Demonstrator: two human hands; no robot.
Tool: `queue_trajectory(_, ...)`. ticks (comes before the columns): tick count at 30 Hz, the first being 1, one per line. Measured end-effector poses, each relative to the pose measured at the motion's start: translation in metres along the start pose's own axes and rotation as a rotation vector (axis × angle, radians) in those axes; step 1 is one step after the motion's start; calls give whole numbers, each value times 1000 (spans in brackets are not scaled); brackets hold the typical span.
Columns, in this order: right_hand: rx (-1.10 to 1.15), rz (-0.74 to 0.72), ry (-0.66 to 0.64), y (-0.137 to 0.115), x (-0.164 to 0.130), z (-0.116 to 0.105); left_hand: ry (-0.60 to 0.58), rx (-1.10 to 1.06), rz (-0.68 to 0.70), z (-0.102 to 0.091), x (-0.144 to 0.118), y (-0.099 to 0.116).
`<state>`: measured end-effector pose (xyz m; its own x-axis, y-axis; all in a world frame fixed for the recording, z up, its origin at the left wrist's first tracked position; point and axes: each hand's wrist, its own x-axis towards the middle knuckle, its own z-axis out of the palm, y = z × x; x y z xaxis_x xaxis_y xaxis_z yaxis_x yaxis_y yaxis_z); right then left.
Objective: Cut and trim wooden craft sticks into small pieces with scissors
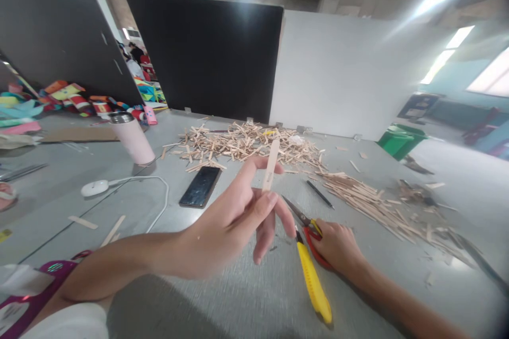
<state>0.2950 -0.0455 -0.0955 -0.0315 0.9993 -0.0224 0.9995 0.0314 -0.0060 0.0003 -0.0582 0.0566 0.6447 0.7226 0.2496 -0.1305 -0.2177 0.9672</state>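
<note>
In the middle of the view, my left hand (242,217) pinches a short flat wooden stick (271,165) between thumb and fingers, held up above the table. The stick has a small dark mark near its lower end. My right hand (340,243) is low at the right, closed over the red and yellow handles of a pair of scissors (304,217). Their blades point away to the upper left, low over the table. Between my hands a yellow utility knife (314,286) lies on the metal table (222,296).
Behind my hands spreads a heap of wooden stick pieces (234,143). More sticks (369,204) lie in a long pile at the right, near a black pen (320,194). A phone (200,186), a pink bottle (133,137) and a white cable (165,190) are at the left.
</note>
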Motion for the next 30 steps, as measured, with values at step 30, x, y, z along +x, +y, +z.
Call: queue_trajectory(30,35,118,-92,-9,14,8,-414,1103,-258,-69,50,-32)
